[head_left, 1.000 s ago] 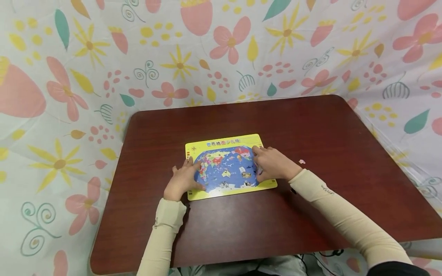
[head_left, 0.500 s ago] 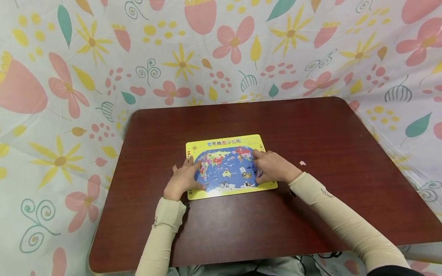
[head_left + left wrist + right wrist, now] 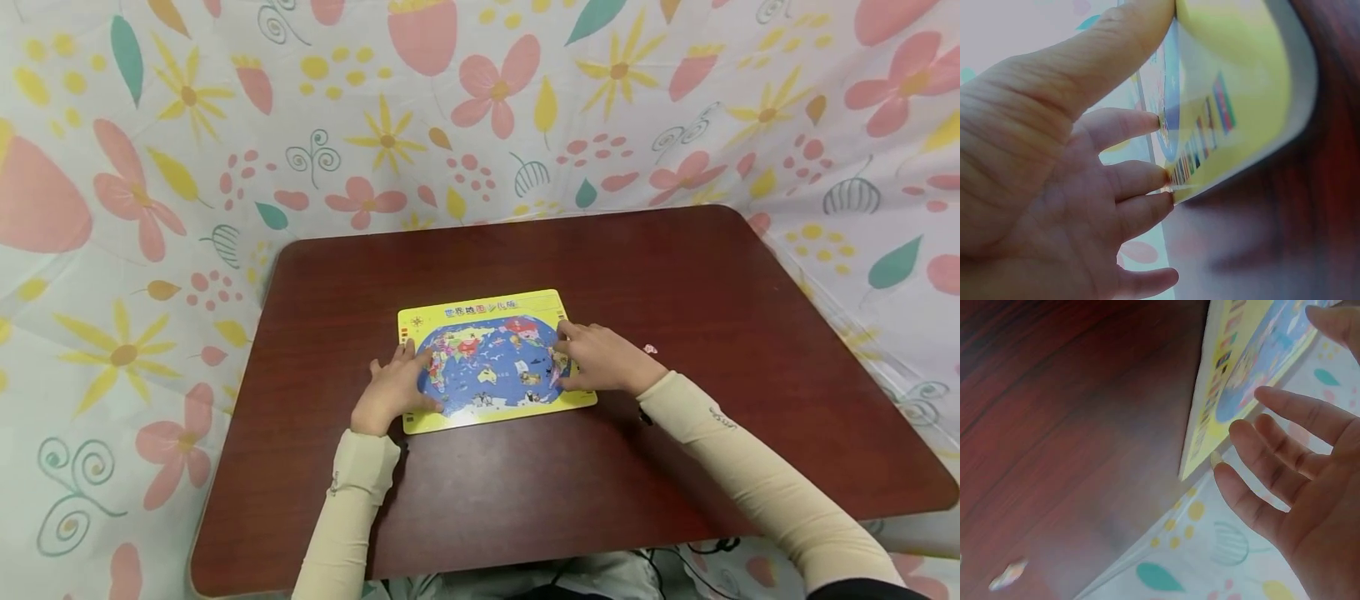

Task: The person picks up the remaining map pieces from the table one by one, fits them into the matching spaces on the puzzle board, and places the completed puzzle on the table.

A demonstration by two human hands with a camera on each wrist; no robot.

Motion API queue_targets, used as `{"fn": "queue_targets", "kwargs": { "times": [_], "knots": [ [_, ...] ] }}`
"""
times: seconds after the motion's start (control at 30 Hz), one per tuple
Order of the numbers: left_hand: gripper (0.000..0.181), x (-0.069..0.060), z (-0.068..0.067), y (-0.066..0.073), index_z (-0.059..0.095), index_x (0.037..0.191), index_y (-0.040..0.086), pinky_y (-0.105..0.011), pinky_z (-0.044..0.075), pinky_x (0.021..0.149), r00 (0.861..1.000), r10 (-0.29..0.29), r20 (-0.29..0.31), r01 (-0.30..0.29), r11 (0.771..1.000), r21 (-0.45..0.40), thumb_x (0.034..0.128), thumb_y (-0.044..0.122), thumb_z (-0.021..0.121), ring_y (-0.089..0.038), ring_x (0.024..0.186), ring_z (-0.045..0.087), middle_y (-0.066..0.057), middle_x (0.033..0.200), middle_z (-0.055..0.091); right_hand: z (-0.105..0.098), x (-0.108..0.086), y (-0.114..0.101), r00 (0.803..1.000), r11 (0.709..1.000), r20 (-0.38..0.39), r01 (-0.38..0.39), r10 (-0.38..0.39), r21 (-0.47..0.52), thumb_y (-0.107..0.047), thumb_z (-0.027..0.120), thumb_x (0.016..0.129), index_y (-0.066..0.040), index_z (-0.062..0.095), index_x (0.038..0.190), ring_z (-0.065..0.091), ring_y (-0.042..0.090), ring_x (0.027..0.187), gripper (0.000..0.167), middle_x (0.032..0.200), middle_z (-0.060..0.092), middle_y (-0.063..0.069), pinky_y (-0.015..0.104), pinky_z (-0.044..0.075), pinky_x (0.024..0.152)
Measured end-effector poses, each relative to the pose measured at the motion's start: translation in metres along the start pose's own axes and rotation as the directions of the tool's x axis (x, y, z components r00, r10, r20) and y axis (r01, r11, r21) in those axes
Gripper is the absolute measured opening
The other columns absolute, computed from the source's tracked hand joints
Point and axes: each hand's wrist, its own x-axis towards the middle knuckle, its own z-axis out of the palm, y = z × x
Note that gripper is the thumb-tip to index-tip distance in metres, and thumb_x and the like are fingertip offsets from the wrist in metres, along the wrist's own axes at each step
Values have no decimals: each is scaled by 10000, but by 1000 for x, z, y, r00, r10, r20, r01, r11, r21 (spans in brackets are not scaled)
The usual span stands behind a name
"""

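Observation:
A yellow-bordered board with a blue world map [image 3: 498, 360] lies flat on the table. Over its left edge rests the left hand [image 3: 390, 390], fingers spread; the left wrist view has this hand [image 3: 1085, 175] with fingertips at the edge of the board [image 3: 1260, 62]. At the right end is the right hand [image 3: 609, 360], its fingers loosely bent over the map's edge. In the right wrist view that hand [image 3: 1316, 462] has its fingers apart and grips nothing, beside the board [image 3: 1213, 381]. Whether its fingertips touch the board, I cannot tell.
A small pinkish piece [image 3: 650, 349] lies on the dark red-brown table [image 3: 480, 508] to the right of the board, also visible as a blurred scrap [image 3: 1009, 575] in the right wrist view. Behind the table hangs a flowered cloth [image 3: 450, 108]. Dark cables show below the front edge.
The right hand has moved slightly right, away from the map, and more of the map's right end shows. The left hand and the board have stayed put.

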Motion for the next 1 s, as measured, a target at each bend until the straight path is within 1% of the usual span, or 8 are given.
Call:
{"fn": "queue_targets", "kwargs": {
  "times": [0.07,0.2,0.33,0.43,0.57,0.73,0.9,1.0],
  "knots": [
    [967,0,-1,0,442,1540,78,-777,66,1090,1000,0,0,0,1000,-2,741,327,927,-440,1512,138,-284,1630,168,-3,-4,6,1000,1000,-1,-25,25,8,-398,842,763,-25,755,1095,506,181,675,507,1046,580,118,405,476,640],
    [982,1,-3,-1,427,1549,82,-770,61,1096,1000,-5,2,5,1000,1,741,329,927,-433,1515,130,-283,1632,157,-5,-14,20,998,998,-27,-56,56,15,-319,817,796,-25,752,1087,513,192,671,419,1024,568,114,404,475,618],
    [995,3,-2,-2,421,1553,84,-769,83,1095,1000,-11,3,11,1000,24,736,342,928,-435,1512,140,-278,1632,167,-6,-24,31,996,998,-63,-59,60,20,-262,819,813,-31,758,1058,560,201,672,342,1020,577,118,416,496,601],
    [1000,4,-1,-2,423,1552,86,-768,89,1096,1000,-17,3,17,1000,26,730,340,932,-435,1511,145,-275,1632,175,-6,-31,37,996,998,-73,-55,56,18,-208,827,810,-35,757,1014,561,200,663,277,980,576,112,411,491,582],
    [999,4,-1,1,430,1547,77,-767,89,1097,1000,-16,1,16,1000,22,724,327,938,-443,1508,147,-283,1628,178,-6,-40,45,995,997,-71,-66,68,30,-126,816,812,-48,757,989,522,173,628,202,914,563,82,385,476,558],
    [996,5,-1,2,426,1547,70,-766,95,1097,1000,-11,-2,11,1000,22,728,319,936,-452,1507,140,-290,1628,167,-6,-54,57,993,995,-65,-97,100,38,-31,799,813,-64,761,975,511,170,610,170,859,547,55,382,478,547],
    [1013,3,1,2,393,1564,75,-760,94,1102,1000,-19,11,19,1000,16,739,318,929,-447,1512,120,-282,1637,145,-6,-72,70,987,986,-28,-155,156,54,48,744,834,-56,760,958,495,166,585,163,828,537,53,362,460,522],
    [1015,3,2,2,389,1566,77,-757,98,1104,1000,-21,15,20,1000,23,740,320,927,-447,1512,117,-282,1638,140,-6,-81,77,981,980,-19,-189,191,62,66,717,847,-60,760,935,516,177,579,160,813,541,54,381,469,520]
  ]
}}
